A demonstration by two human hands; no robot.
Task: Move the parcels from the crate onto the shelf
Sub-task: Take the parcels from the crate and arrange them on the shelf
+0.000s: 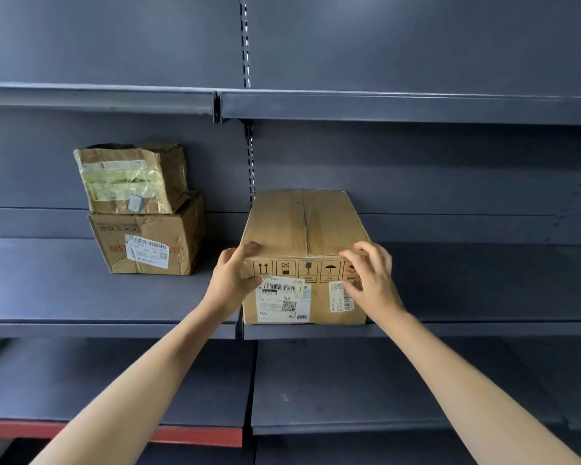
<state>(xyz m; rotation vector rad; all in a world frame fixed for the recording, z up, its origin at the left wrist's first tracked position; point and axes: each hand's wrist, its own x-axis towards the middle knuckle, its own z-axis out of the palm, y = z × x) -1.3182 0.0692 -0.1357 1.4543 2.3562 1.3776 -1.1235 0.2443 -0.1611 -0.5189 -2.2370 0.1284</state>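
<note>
A large brown cardboard parcel (304,223) with handling symbols and white shipping labels on its front stands on the middle shelf (483,330), at the front edge just right of the upright. My left hand (230,276) grips its upper front left corner, fingers over the top and thumb on the front face. My right hand (373,280) holds the upper front right corner in the same way, fingers curled over the top edge. The crate is out of view.
On the same shelf level to the left, a crumpled taped parcel (131,177) sits on top of a dented labelled box (148,245). An upper shelf (383,107) hangs overhead, a lower shelf (349,380) lies below, and a red-edged board (195,434) is at bottom left.
</note>
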